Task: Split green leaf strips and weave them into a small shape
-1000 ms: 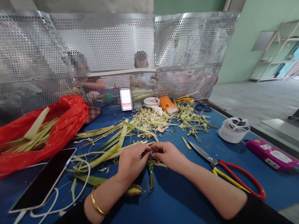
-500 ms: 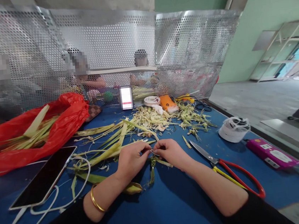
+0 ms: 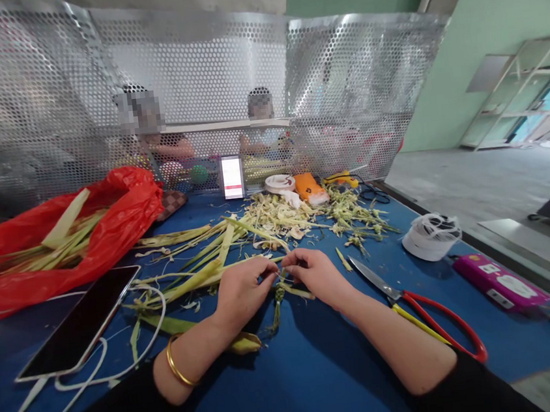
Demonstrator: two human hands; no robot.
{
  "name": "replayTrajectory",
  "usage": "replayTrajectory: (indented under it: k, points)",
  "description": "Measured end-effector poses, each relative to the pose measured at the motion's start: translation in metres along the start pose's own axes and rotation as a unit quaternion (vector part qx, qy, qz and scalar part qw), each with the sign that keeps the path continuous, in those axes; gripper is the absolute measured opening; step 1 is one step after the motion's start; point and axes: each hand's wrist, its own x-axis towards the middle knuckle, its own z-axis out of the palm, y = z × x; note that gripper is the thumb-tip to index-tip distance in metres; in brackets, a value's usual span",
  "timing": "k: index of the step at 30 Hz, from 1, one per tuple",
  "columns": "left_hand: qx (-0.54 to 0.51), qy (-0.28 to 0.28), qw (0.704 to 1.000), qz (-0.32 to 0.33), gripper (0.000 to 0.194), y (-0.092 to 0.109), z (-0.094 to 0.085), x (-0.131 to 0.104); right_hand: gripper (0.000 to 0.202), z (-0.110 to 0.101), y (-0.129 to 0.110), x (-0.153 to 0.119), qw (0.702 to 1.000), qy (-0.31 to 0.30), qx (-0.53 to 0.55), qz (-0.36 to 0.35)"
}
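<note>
My left hand (image 3: pixel 245 289) and my right hand (image 3: pixel 316 277) meet over the middle of the table, thumbs and fingertips pinched almost together. From between the fingertips hangs a small knotted piece of green husk (image 3: pixel 277 295), with loose strands at its lower end and a pale strip (image 3: pixel 298 291) sticking out to the right. The left fingers close on its upper end. What the right fingertips pinch is too small to make out. Long pale-green husk leaves (image 3: pixel 208 275) lie beyond and beside the left hand. Red-handled scissors (image 3: pixel 416 304) rest right of the right forearm.
A red plastic bag (image 3: pixel 122 202) of leaves and a tablet (image 3: pixel 81 325) with a white cable (image 3: pixel 104 383) lie left. Husk scraps (image 3: pixel 276 216) heap behind the hands. A white strap roll (image 3: pixel 430 237) and purple pack (image 3: pixel 502 282) are right. People sit behind a perforated screen (image 3: pixel 201 63).
The fingertips have shifted slightly upward, and the right fingers have loosened and lifted a little. A thin pale strand seen between the hands earlier is now less visible.
</note>
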Motion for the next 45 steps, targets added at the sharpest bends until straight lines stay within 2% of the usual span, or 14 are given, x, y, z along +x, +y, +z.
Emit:
replayTrajectory:
  k: [2,4,15,20,25,28,31,33,35,37,39,42,45]
  points:
    - [-0.002,0.004,1.0,0.007,0.012,-0.001,0.001,0.0,0.019,0.002,0.002,0.002,1.0,-0.006,-0.017,-0.025]
    - [-0.001,0.009,1.0,0.012,0.012,-0.002,0.001,0.0,0.015,0.003,0.003,0.003,0.998,-0.016,-0.038,-0.038]
    - [-0.002,0.002,1.0,0.009,0.012,-0.002,0.003,0.001,0.011,-0.001,-0.001,0.001,0.994,-0.004,-0.102,-0.031]
    - [-0.008,-0.001,1.0,-0.015,0.013,0.0,0.001,0.002,0.015,-0.014,-0.007,-0.002,0.985,-0.025,-0.16,-0.05]
    - [0.075,0.01,0.995,-0.059,0.013,-0.002,-0.002,0.002,0.022,-0.032,-0.013,-0.005,0.952,-0.084,-0.292,-0.047]
    - [0.118,0.011,0.989,-0.085,0.015,-0.005,-0.002,0.002,0.022,-0.039,-0.014,-0.006,0.946,-0.089,-0.308,-0.041]
    - [0.134,0.003,0.987,-0.09,0.015,-0.007,0.0,0.002,0.019,-0.038,-0.015,-0.006,0.966,-0.085,-0.235,-0.058]
    - [0.128,-0.001,0.988,-0.083,0.014,-0.007,0.001,0.002,0.015,-0.033,-0.017,-0.007,0.985,-0.077,-0.126,-0.093]
    - [0.102,0.002,0.991,-0.081,0.014,-0.006,0.002,0.003,0.013,-0.027,-0.019,-0.008,0.99,-0.082,0.001,-0.117]
    - [0.043,0.009,0.995,-0.095,0.014,-0.005,0.001,0.004,0.011,-0.02,-0.021,-0.008,0.982,-0.103,0.126,-0.096]
    - [-0.074,0.015,0.99,-0.121,0.014,-0.004,0.0,0.006,0.009,-0.016,-0.022,-0.009,0.967,-0.119,0.222,-0.044]
    - [-0.299,0.015,0.941,-0.159,0.018,0.0,-0.003,0.008,0.007,-0.014,-0.021,-0.008,0.952,-0.121,0.28,0.0]
    - [-0.442,0.002,0.875,-0.196,0.024,0.001,-0.003,0.009,0.006,-0.013,-0.021,-0.008,0.953,-0.127,0.276,0.006]
